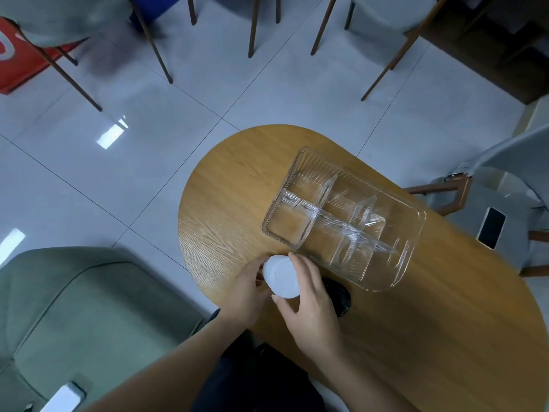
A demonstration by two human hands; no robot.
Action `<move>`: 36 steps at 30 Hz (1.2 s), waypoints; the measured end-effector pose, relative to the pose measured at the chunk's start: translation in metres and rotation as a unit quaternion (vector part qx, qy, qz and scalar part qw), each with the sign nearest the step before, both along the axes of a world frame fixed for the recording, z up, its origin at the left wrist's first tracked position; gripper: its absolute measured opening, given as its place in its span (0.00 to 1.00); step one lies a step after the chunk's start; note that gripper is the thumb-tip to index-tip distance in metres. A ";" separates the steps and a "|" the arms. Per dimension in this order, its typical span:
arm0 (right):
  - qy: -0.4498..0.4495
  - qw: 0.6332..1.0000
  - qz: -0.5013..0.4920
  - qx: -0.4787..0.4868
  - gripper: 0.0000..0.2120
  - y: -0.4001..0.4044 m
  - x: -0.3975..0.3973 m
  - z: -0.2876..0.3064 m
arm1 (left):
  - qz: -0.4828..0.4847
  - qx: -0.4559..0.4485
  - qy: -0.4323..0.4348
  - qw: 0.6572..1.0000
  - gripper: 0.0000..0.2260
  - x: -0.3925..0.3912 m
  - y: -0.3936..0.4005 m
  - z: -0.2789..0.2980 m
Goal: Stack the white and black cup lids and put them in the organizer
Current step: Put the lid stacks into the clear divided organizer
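A: How many lids can you count?

B: One white stack of lids point(280, 276), held between both hands above the near edge of the counter point(225, 221); how many lids are in it I cannot tell. The left hand point(245, 295) curls round its left side, and the right hand point(312, 304) pinches it from the right, index finger over the top, thumb below.

A: And the black ones?

B: One dark shape, the black lids point(340, 295), lies on the counter just beside the right hand, mostly hidden behind it, so no count.

A: The organizer?

B: One clear organizer point(416, 217), with several compartments, stands on the counter beyond the hands, near the lids but apart from them. Its ribbed dividers are hard to tell apart.

A: Anything else?

B: Two phones: one phone on the chair point(491, 227) at right, one phone on the sofa point(64, 398), cut off at the bottom edge.
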State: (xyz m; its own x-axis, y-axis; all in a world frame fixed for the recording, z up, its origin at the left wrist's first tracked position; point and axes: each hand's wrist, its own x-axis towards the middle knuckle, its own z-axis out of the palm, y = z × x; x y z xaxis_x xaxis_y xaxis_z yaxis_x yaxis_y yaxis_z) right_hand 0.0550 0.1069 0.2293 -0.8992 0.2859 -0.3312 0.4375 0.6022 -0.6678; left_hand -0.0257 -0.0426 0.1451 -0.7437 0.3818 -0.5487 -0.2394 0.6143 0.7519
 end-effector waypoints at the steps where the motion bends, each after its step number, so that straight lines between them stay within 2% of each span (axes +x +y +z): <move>1: 0.003 1.000 0.001 -0.001 0.42 0.002 -0.001 0.008 | 0.009 0.000 0.000 1.000 0.27 -0.003 -0.001 0.007; 7: 0.015 1.000 -0.021 0.006 0.45 0.024 -0.026 0.047 | 0.077 0.029 -0.002 0.997 0.29 -0.036 0.008 0.047; 12: 0.035 0.999 -0.032 0.015 0.43 0.046 -0.059 0.050 | 0.181 0.126 -0.114 0.969 0.27 -0.062 0.026 0.054; 16: 0.031 0.999 -0.013 0.007 0.42 0.058 -0.078 0.047 | 0.219 0.150 -0.143 0.953 0.27 -0.064 0.039 0.049; 26: 0.024 1.000 0.009 0.017 0.41 0.075 -0.100 0.026 | 0.157 0.126 -0.043 0.979 0.32 -0.058 0.071 0.038; 31: 0.032 0.999 -0.004 0.009 0.41 0.075 -0.099 0.020 | 0.111 0.076 0.015 0.991 0.30 -0.054 0.068 0.032; 36: 0.016 0.999 -0.031 -0.016 0.40 0.077 -0.101 0.008 | 0.114 0.100 0.030 0.988 0.27 -0.052 0.074 0.038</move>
